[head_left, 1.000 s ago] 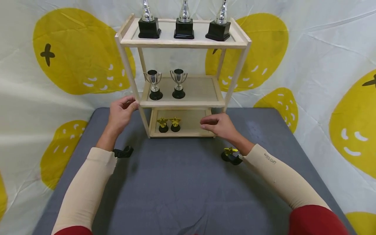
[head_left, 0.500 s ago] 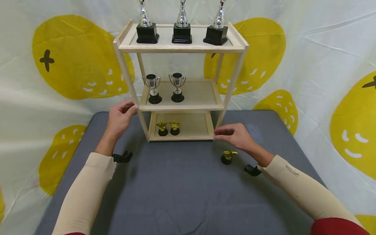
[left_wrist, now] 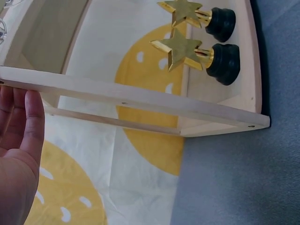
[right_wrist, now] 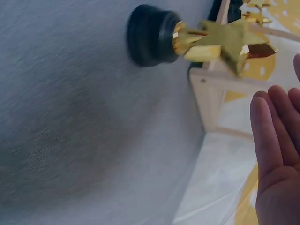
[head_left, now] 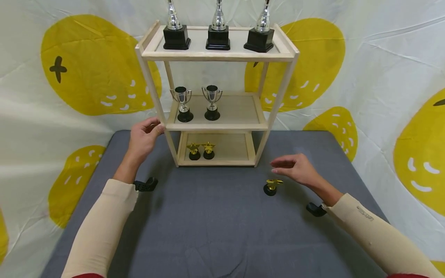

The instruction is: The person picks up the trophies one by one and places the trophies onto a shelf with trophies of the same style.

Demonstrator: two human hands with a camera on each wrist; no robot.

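Observation:
My left hand (head_left: 143, 136) is at the left front post of a pale wooden three-tier shelf (head_left: 217, 126), thumb on the front side and fingers at the post's outer side. In the left wrist view its fingers (left_wrist: 33, 117) meet the post. My right hand (head_left: 295, 168) hovers just above and behind a small gold star trophy (head_left: 272, 187) with a round black base, which stands on the table right of the shelf. Nothing is between its thumb and fingers. In the right wrist view the fingers (right_wrist: 267, 136) are straight, apart from the star.
Two gold star trophies (head_left: 208, 150) stand on the shelf's bottom tier, two silver cups (head_left: 211, 102) on the middle tier. Three taller silver trophies (head_left: 218, 36) line the top tier, their tops cut off. A grey cloth (head_left: 208, 224) covers the table; a patterned curtain (head_left: 375, 77) hangs behind.
My right hand has drawn back from the bottom tier, passing the right front post, to over the star trophy on the table. My left hand keeps its place at the left post.

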